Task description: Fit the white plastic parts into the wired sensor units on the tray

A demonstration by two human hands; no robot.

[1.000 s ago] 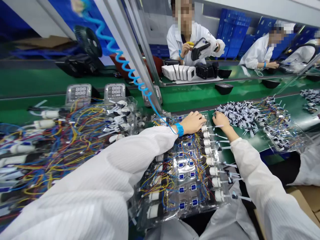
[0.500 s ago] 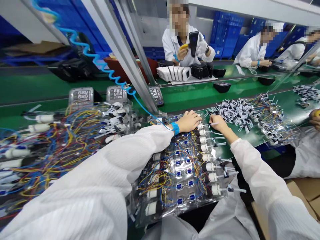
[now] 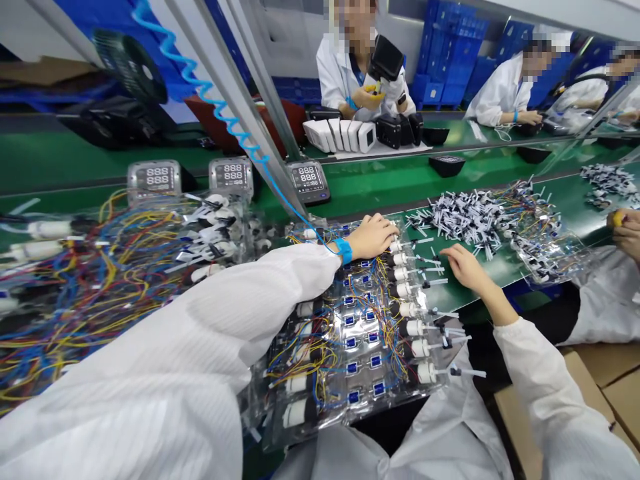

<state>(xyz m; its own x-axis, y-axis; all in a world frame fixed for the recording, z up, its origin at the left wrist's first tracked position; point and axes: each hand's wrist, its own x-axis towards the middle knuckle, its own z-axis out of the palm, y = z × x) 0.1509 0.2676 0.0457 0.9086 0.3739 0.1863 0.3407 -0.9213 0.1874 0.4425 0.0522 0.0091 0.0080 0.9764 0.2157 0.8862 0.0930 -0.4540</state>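
Both forearms outstretched: left hand palm-down over far-right corner of tray; right hand beside right edge; fingers' hold unclear.

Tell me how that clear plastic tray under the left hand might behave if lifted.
The clear plastic tray would probably flex, since its shiny walls look thin. It may sag, with white cylinders lined along both sides. The wires might snag, as they loop loosely over one another.

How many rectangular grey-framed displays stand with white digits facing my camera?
3: the leftmost display and the middle display behind tangled coloured wires, and the rightmost display beside the silver metal post. More may be hidden.
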